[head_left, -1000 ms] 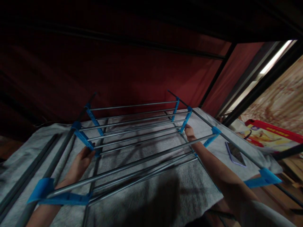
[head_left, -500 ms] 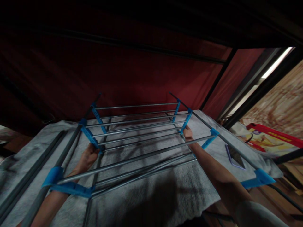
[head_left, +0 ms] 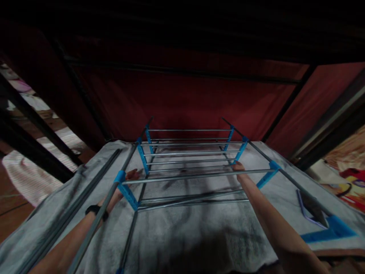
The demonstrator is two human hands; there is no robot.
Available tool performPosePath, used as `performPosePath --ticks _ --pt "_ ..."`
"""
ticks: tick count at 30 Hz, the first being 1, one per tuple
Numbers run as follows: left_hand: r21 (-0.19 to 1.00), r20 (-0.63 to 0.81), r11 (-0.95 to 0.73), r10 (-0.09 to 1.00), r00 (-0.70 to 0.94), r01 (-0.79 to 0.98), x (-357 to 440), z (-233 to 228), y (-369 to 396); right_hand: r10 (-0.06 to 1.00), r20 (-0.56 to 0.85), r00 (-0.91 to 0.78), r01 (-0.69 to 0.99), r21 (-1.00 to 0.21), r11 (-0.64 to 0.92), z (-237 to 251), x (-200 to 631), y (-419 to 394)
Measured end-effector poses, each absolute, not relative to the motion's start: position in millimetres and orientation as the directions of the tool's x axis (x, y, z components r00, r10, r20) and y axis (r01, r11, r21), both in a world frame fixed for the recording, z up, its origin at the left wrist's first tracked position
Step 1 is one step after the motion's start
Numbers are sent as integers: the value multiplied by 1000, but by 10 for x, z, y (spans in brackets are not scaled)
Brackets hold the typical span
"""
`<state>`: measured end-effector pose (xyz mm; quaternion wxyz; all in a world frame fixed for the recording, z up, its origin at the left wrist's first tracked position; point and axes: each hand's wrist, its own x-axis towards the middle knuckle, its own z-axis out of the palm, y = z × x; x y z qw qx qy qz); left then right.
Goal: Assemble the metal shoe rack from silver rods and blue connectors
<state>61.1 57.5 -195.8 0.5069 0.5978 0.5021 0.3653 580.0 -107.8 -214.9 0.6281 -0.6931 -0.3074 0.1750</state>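
A rack of grey metal tubes (head_left: 199,176) and blue plastic brackets lies on a grey blanket (head_left: 245,222). My right hand (head_left: 238,167) is closed at the lower end of a blue bracket (head_left: 241,150) on the rack's right side. On the left, my left hand (head_left: 132,176) is beside the rack's side pole, near another blue bracket (head_left: 142,158). Its fingers are stretched out and it holds nothing. A black band (head_left: 97,211) circles my left wrist. Several crossbars span the two sides; in the middle, some lower rods cross at a slight angle.
Loose grey tubes (head_left: 78,201) lie along the blanket's left side. A dark flat object with a pale purple edge (head_left: 312,209), like a phone, lies at the right under a pole. Red fabric (head_left: 194,99) hangs behind, with dark frame bars (head_left: 291,101) around.
My left hand has come off the left bracket and opened. My right hand stays at the right bracket. The view has shifted left, so the rack appears farther right.
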Motion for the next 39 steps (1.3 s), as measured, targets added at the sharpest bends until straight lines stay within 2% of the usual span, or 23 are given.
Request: performPosePath --ticks 4,6,11,13,16,20,23,26,30,34,39 --pt "955 -181 135 971 159 264 174 -2168 126 704 83 705 180 -982 -65 -2228 5529 -1305" --pt "960 -200 171 973 115 221 -53 -2292 -113 754 66 654 165 -985 -57 -2242 5323 -1491" --pt "960 -197 215 974 -111 179 -575 -2460 -709 940 6 341 10 -1000 3 -2276 4654 -1971" --pt "956 -220 246 962 -165 162 -735 -2501 -960 971 14 238 70 -998 -2 -2322 4424 -2077" --pt "954 -229 274 930 -286 126 -844 -2598 -1376 975 115 193 272 -961 59 -2398 4243 -2111" --pt "943 -247 317 872 -423 102 -728 -2737 -1881 953 287 93 514 -834 201 -2456 4272 -2017" --pt "932 -268 350 837 -478 90 -577 -2784 -2129 948 317 -11 662 -708 245 -2500 4341 -1917" --pt "941 -250 332 811 -529 64 -487 -2826 -2319 951 283 -123 799 -540 264 -2553 4352 -1804" --pt "947 -243 320 767 -593 26 -400 -2983 -2641 967 127 -220 920 -303 249 -2564 4288 -1653" --pt "936 -229 334 821 -523 114 -144 -3215 -3029 966 -6 -257 953 -165 252 -2477 4251 -1568" --pt "928 -219 285 938 -269 238 292 -3296 -3168 966 -24 -259 959 -127 254 -2373 4289 -1549"
